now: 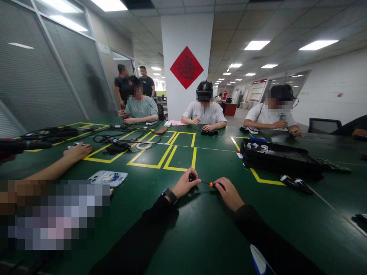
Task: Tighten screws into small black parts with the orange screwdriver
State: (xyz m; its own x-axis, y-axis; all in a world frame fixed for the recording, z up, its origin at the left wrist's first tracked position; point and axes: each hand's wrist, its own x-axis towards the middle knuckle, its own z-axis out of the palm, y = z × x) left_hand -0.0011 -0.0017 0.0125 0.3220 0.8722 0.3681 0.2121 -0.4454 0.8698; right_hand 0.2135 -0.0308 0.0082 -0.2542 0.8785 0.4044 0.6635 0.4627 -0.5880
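Observation:
My left hand (185,184), with a dark watch on its wrist, is closed around a small black round piece (192,177) whose kind I cannot make out. My right hand (230,192) is closed on a screwdriver (211,185) with an orange collar; most of its dark handle is hidden under my fingers. The thin shaft points left and reaches the fingers of my left hand. Whether its tip touches the black piece, I cannot tell. Both hands are low over the green table (200,233), close in front of me.
Yellow tape (179,169) marks rectangles on the table. Black cables (117,143) lie at the left, and a stacked black tray (275,154) stands at the right. A patterned phone case (107,178) is near a neighbour's hand (77,151). Several people sit opposite.

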